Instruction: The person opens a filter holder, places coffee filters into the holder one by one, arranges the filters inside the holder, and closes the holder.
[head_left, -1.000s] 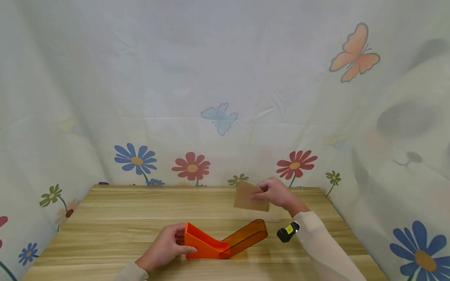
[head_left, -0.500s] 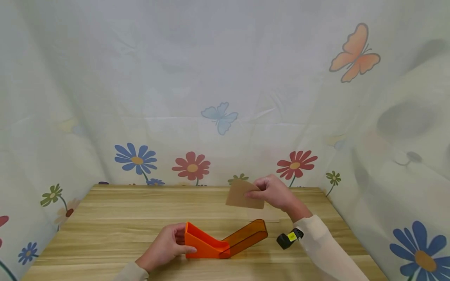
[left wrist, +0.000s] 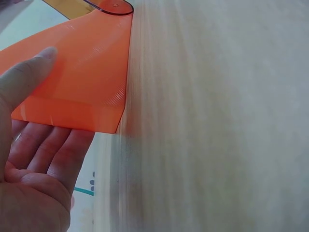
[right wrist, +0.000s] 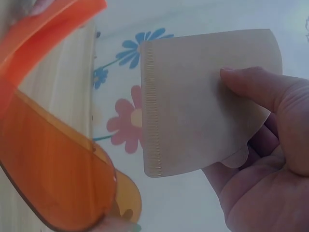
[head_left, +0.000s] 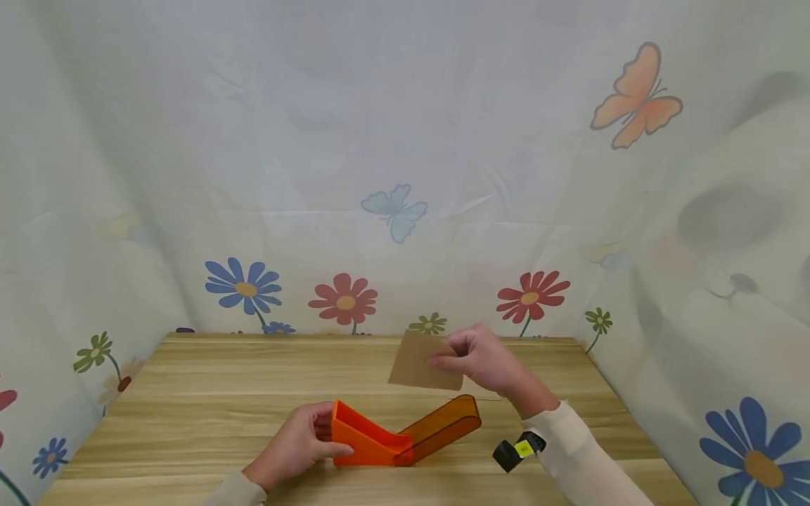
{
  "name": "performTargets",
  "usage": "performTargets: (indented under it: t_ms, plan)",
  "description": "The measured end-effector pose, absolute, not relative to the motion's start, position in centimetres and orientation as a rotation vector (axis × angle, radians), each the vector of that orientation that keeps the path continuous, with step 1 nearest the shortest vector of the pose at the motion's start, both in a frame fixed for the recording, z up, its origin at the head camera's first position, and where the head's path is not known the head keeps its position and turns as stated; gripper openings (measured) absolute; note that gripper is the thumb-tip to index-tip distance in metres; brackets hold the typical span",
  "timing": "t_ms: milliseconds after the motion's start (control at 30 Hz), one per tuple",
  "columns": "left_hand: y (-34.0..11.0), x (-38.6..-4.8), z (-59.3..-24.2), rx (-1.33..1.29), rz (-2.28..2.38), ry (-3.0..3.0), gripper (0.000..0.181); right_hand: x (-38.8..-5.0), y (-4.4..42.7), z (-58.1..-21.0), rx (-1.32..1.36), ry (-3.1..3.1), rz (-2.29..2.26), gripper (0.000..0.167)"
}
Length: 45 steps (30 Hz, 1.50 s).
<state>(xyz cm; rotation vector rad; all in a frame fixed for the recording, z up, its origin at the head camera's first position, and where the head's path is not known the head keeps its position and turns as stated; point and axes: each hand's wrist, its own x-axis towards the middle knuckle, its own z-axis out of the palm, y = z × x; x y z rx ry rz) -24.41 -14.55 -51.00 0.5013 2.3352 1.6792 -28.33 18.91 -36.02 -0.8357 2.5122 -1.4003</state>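
In the head view my left hand (head_left: 294,446) grips the tall end of an orange plastic filter holder (head_left: 367,444) on the table, thumb on its near side and fingers behind. The holder's translucent amber lid (head_left: 446,427) is swung out to the right. My right hand (head_left: 490,362) pinches a brown paper coffee filter (head_left: 418,360) in the air above and behind the holder. Up close in the right wrist view, the filter (right wrist: 188,106) shows a crimped seam along one side, and the thumb lies flat on its face.
The wood-grain table (head_left: 253,379) meets a flower-printed curtain (head_left: 405,281) at the back. Behind the lid lies a pale, thin flat item (head_left: 487,396), partly covered by my right hand. A black camera (head_left: 515,452) hangs at my right wrist.
My right hand has carried the coffee filter leftward, rising slightly and then dipping towards the holder. The left hand and the filter holder have stayed in place.
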Motion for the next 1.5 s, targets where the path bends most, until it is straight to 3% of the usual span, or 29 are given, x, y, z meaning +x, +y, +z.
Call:
performTargets:
  t_ms: [267, 1500]
  plan:
    - [-14.6, -24.4, -51.0, 0.499, 1.684, 2.336, 0.054, -27.4, 18.0, -36.6, -0.796, 2.459, -1.444, 0.022]
    - [-14.6, -24.5, -51.2, 0.486, 1.675, 2.348, 0.056, -25.2, 13.8, -39.5, -0.804, 2.520, -1.308, 0.011]
